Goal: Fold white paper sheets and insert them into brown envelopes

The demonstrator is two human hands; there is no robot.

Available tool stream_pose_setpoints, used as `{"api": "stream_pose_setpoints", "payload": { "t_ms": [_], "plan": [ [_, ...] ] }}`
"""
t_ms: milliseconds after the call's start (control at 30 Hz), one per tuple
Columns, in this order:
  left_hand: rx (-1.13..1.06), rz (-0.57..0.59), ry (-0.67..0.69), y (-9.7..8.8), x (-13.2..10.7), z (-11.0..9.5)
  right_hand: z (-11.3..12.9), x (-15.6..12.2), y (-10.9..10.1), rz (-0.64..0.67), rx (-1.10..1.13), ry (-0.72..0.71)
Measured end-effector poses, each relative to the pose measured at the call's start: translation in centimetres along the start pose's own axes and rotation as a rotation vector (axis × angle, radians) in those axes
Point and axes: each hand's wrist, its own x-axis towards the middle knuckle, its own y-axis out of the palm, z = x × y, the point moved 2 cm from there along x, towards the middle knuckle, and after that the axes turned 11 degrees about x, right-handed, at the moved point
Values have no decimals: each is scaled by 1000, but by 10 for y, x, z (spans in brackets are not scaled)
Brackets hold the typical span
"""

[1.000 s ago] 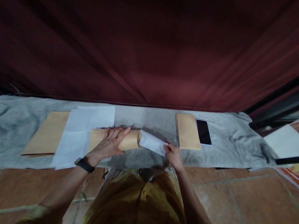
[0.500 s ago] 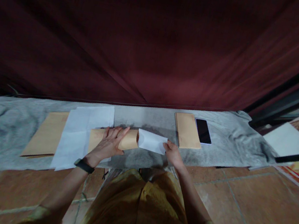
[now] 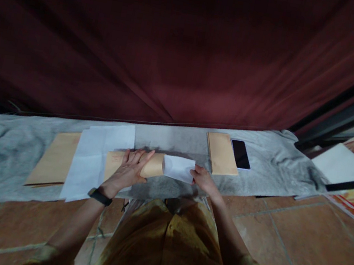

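Folded paper [image 3: 177, 169] at the mouth of a brown envelope [image 3: 154, 165]

The white paper looks light, thin and easily creased; its outer end, pinched between the right hand's [image 3: 203, 179] thumb and fingers, seems the sensible hold. The inner end meets the envelope's bowed mouth. The envelope appears light and bendy, best steadied flat, and the left hand [image 3: 132, 168] lies across it with fingers spread. Its left part overlaps loose white sheets [image 3: 87, 164], which might slide along. Beyond them lies a brown stack [image 3: 56, 157]. Smaller envelopes [image 3: 223, 154] and a phone [image 3: 241, 155] limit room rightward on the grey cloth [image 3: 270, 163].
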Motion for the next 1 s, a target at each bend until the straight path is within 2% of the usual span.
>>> {"api": "stream_pose_setpoints", "payload": {
  "t_ms": [133, 300, 367, 567, 1000],
  "plan": [
    [-13, 13, 26, 0, 1, -1, -4, 2, 5, 1, 21, -13],
    [-26, -1, 31, -1, 3, -1, -14, 2, 7, -191, 157, -60],
    [-24, -17, 35, -1, 5, -3, -16, 1, 7, -214, 170, -53],
    [-28, -50, 59, -1, 8, -7, -15, -1, 9, -209, 175, -24],
    [-9, -24, 105, 0, 10, -18, -22, 2, 19, -149, 207, 33]
  ]
}}
